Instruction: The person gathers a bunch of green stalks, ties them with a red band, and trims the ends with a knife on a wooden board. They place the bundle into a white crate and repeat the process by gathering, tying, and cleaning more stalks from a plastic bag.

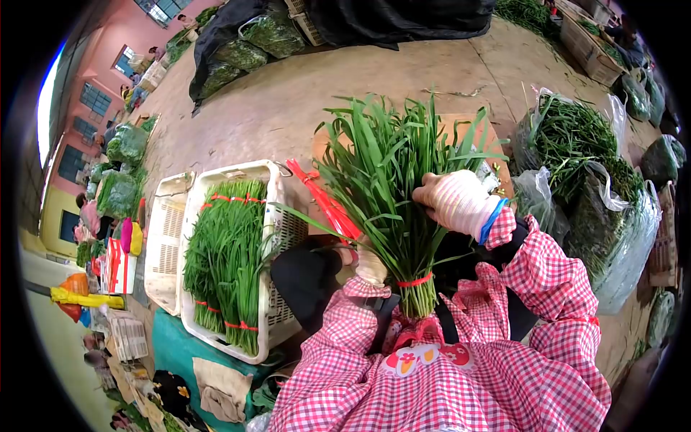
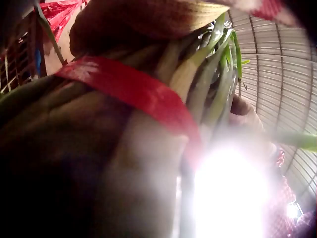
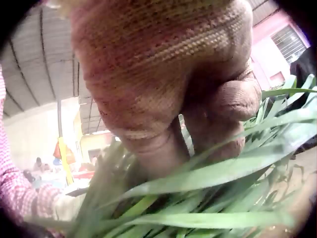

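Observation:
A bunch of leafy greens (image 1: 392,173) with long flat blades stands upright in front of my checked apron, its pale stems bound low down by a red tie (image 1: 415,280). My gloved left hand (image 1: 371,266) grips the bunch from the left, just above that tie. In the left wrist view the red tie (image 2: 133,94) crosses the stems (image 2: 198,79) close up, partly in shadow and glare. My gloved right hand (image 1: 455,199) is at the leaves on the right side. The right wrist view has its bare fingers (image 3: 237,101) curled among the blades (image 3: 213,176).
To the left, a white plastic crate (image 1: 188,302) holds several red-tied bunches. Red plastic strips (image 1: 327,205) lie beside my left hand. Plastic bags of loose greens (image 1: 576,137) stand at the right. A board (image 1: 497,144) lies behind the bunch; black sheeting (image 1: 403,18) is farther back.

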`<state>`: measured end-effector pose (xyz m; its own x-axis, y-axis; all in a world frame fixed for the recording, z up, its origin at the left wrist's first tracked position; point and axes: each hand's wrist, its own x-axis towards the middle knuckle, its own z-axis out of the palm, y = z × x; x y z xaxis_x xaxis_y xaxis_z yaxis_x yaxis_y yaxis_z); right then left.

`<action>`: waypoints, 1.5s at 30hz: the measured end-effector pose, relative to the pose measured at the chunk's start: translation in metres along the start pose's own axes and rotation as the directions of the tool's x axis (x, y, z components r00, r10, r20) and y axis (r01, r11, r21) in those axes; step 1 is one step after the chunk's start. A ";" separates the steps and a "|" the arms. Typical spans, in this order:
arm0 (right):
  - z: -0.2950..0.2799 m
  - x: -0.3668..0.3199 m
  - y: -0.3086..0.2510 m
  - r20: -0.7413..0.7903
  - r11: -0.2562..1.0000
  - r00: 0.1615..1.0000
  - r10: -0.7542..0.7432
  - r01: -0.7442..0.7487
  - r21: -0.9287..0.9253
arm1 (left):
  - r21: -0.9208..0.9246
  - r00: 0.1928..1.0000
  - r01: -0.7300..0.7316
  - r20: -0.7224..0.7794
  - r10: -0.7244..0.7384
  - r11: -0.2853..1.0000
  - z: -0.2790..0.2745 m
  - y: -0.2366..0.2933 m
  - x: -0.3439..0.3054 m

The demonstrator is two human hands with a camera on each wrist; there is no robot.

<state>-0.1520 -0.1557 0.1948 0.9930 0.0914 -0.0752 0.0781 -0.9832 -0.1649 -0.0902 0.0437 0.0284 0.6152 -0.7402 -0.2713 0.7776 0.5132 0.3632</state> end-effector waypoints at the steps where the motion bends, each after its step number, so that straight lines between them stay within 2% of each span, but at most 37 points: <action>1: -0.001 0.000 -0.002 0.043 0.999 0.999 0.007 -0.005 -0.042 | 0.028 1.000 -0.004 -0.002 0.004 1.000 -0.002 0.000 0.001; 3: -0.003 0.001 -0.007 0.120 0.994 0.993 0.015 -0.002 -0.109 | 0.085 1.000 -0.012 -0.007 0.012 0.996 -0.008 -0.001 0.001; 5: -0.008 0.000 -0.012 0.186 0.987 0.982 0.016 0.014 -0.162 | 0.052 1.000 0.010 0.015 -0.011 0.999 -0.011 -0.002 0.000; 9: -0.006 -0.007 -0.013 0.127 0.990 0.991 -0.039 0.056 -0.130 | -0.054 0.991 0.079 0.111 -0.072 0.995 -0.002 -0.001 -0.004; 10: -0.005 -0.008 -0.013 0.120 0.991 0.992 -0.044 0.058 -0.121 | -0.037 0.995 0.063 0.081 -0.060 0.997 -0.003 -0.001 -0.004; 12: 0.009 -0.010 -0.012 0.035 0.990 0.999 -0.038 0.042 -0.132 | -0.001 0.999 0.034 0.020 -0.034 0.999 -0.003 -0.003 -0.002; 14: 0.023 -0.013 -0.012 -0.085 0.991 0.995 -0.049 0.037 -0.131 | -0.045 0.999 0.031 0.015 -0.030 0.998 -0.002 -0.006 -0.003; 15: 0.027 -0.015 -0.012 -0.179 0.999 0.983 -0.039 0.034 -0.033 | -0.067 1.000 0.029 0.014 -0.028 0.997 0.005 -0.005 -0.004; 17: 0.034 -0.021 -0.012 -0.357 0.985 0.934 0.006 0.056 0.161 | -0.166 0.988 0.065 0.148 -0.041 0.984 0.020 -0.005 -0.007; 18: 0.037 -0.027 -0.018 -0.530 0.942 0.836 0.138 0.054 0.330 | -0.213 0.976 0.086 0.213 -0.039 0.973 0.027 -0.004 -0.008; 19: 0.040 -0.026 -0.019 -0.685 0.897 0.686 0.246 0.106 0.428 | -0.187 0.980 0.066 0.194 -0.029 0.980 0.021 -0.004 -0.007; 21: 0.037 -0.030 -0.019 -0.648 0.664 0.597 0.472 0.243 0.707 | -0.129 0.988 0.031 0.156 -0.011 0.991 0.003 -0.003 -0.005; 22: 0.035 -0.041 -0.015 -0.446 0.340 0.742 0.501 0.305 0.890 | -0.081 0.994 0.035 0.106 -0.026 0.996 0.008 0.000 -0.006; 23: -0.004 -0.064 -0.022 -0.085 -0.034 0.900 0.427 0.110 0.993 | -0.133 0.990 0.076 0.127 -0.059 0.988 0.005 0.000 -0.006; 24: -0.009 -0.071 -0.017 -0.182 -0.071 0.953 0.242 0.205 0.976 | -0.186 0.985 0.116 0.149 -0.089 0.976 0.005 0.001 -0.007; 25: -0.016 -0.076 -0.014 -0.282 -0.125 0.958 0.051 0.286 0.950 | -0.240 0.978 0.156 0.173 -0.116 0.958 0.004 0.001 -0.008; 26: -0.023 -0.076 -0.015 -0.191 0.005 0.979 0.073 0.191 0.982 | -0.246 0.990 0.122 0.105 -0.099 0.961 0.003 -0.001 -0.011; 27: -0.023 -0.069 -0.019 -0.152 0.122 0.977 0.149 0.134 0.983 | -0.046 0.995 0.047 0.091 -0.043 0.998 -0.002 -0.005 -0.009; 29: -0.014 -0.051 -0.026 -0.104 0.337 0.947 0.305 -0.005 0.941 | 0.352 0.991 -0.112 0.105 0.079 0.929 -0.015 -0.011 -0.001; 30: -0.004 -0.043 -0.023 -0.173 0.527 0.932 0.319 -0.023 0.849 | -0.145 0.998 0.060 0.007 -0.059 0.988 -0.005 -0.007 -0.005; 31: 0.003 -0.037 -0.024 -0.305 0.745 0.902 0.307 -0.028 0.666 | -0.152 0.997 0.074 0.021 -0.071 0.986 -0.007 -0.007 -0.005; 33: 0.014 -0.028 -0.027 -0.304 0.824 0.893 0.331 -0.116 0.555 | -0.162 0.994 0.102 0.047 -0.096 0.981 -0.018 -0.008 -0.006; 34: 0.017 -0.024 -0.028 -0.324 0.856 0.892 0.314 -0.119 0.503 | -0.091 0.997 0.066 0.045 -0.062 0.994 -0.023 -0.008 -0.005; 37: 0.015 -0.020 -0.036 -0.235 0.875 0.912 0.337 -0.212 0.435 | 0.125 0.998 -0.035 0.052 0.029 0.992 -0.031 -0.008 -0.004; 38: 0.021 -0.017 -0.034 -0.221 0.875 0.913 0.343 -0.225 0.429 | 0.356 0.991 -0.117 0.097 0.087 0.927 -0.031 -0.009 -0.005; 39: 0.020 -0.017 -0.035 -0.208 0.876 0.915 0.347 -0.237 0.420 | 0.561 0.979 -0.199 0.155 0.134 0.803 -0.019 -0.009 -0.007; 41: 0.018 -0.016 -0.039 -0.182 0.880 0.918 0.352 -0.258 0.400 | 0.510 0.979 -0.181 0.173 0.106 0.841 0.005 -0.008 -0.012; 42: 0.021 -0.016 -0.039 -0.183 0.879 0.918 0.351 -0.256 0.402 | 0.241 0.989 -0.066 0.142 0.032 0.968 0.017 -0.009 -0.014; 43: 0.022 -0.015 -0.039 -0.164 0.875 0.919 0.358 -0.269 0.403 | -0.052 0.990 0.055 0.133 -0.048 0.997 0.022 -0.010 -0.015; 45: 0.023 -0.014 -0.039 -0.127 0.865 0.919 0.374 -0.296 0.404 | -0.070 0.976 0.095 0.205 -0.079 0.993 0.011 -0.013 -0.012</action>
<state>-0.1709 -0.1146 0.1796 0.9527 -0.3038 -0.0061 -0.2629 -0.8140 -0.5180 -0.1089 0.0413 0.0369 0.5125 -0.8516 -0.1105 0.8395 0.4698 0.2729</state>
